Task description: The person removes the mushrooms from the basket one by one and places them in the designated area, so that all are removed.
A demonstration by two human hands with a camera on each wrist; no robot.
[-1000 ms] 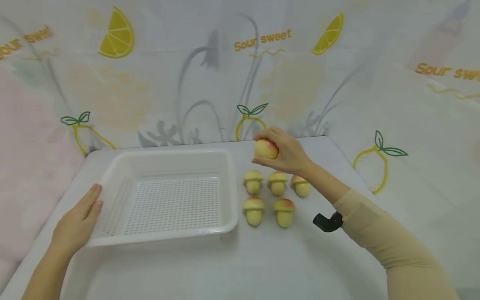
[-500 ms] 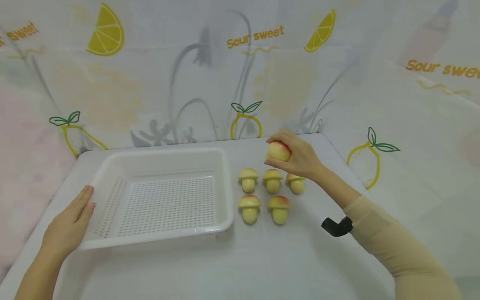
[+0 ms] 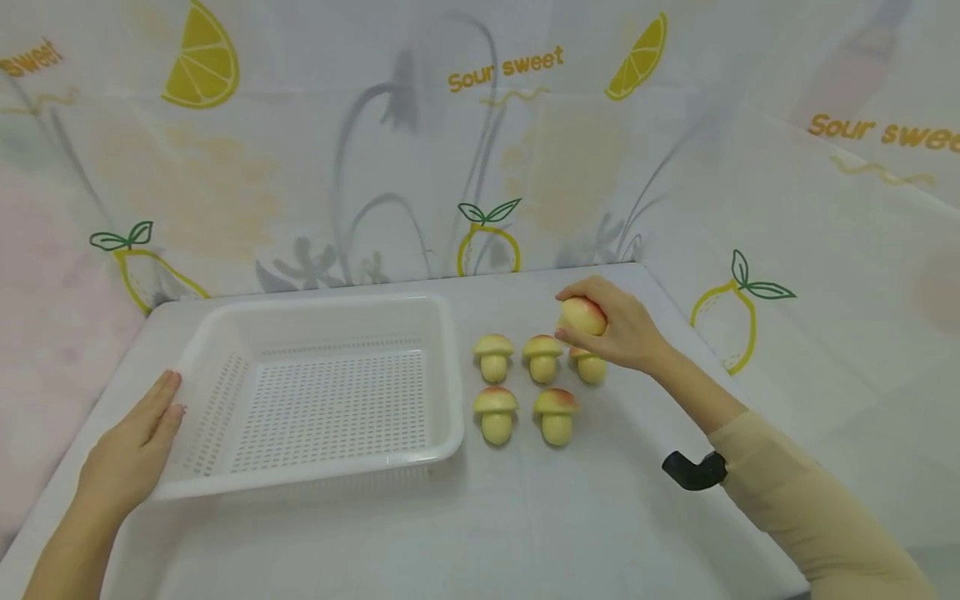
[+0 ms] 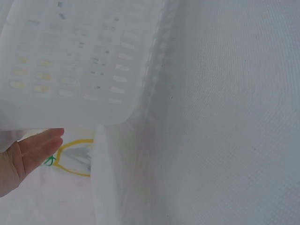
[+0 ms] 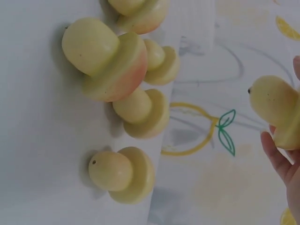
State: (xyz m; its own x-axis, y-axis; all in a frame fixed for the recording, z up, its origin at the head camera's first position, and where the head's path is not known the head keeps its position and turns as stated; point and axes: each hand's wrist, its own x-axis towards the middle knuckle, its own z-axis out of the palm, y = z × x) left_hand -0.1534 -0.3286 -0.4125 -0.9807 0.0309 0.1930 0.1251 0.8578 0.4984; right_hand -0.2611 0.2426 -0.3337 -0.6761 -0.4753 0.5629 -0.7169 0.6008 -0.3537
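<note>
My right hand (image 3: pixel 618 329) holds a toy mushroom (image 3: pixel 583 316), yellow with a reddish cap, above the back right of the table. In the right wrist view the stem of that held toy mushroom (image 5: pixel 272 101) points away from the palm. Below it, more toy mushrooms lie in two rows: three at the back, including the right one (image 3: pixel 590 367) partly under the hand, and two in front, such as the right one (image 3: pixel 557 417). My left hand (image 3: pixel 131 446) rests with straight fingers against the left side of a white plastic basket (image 3: pixel 452 392), which has nothing in it.
The white table (image 3: pixel 480 533) runs to a printed cloth backdrop (image 3: pixel 300 167) with lemon drawings behind and at the sides. A black curved piece (image 3: pixel 693 471) sits at my right sleeve. The basket stands just left of the toy mushrooms.
My right hand has moved to the right and a little lower with the toy mushroom. The head view has shifted slightly. The left hand stays at the basket's side.
</note>
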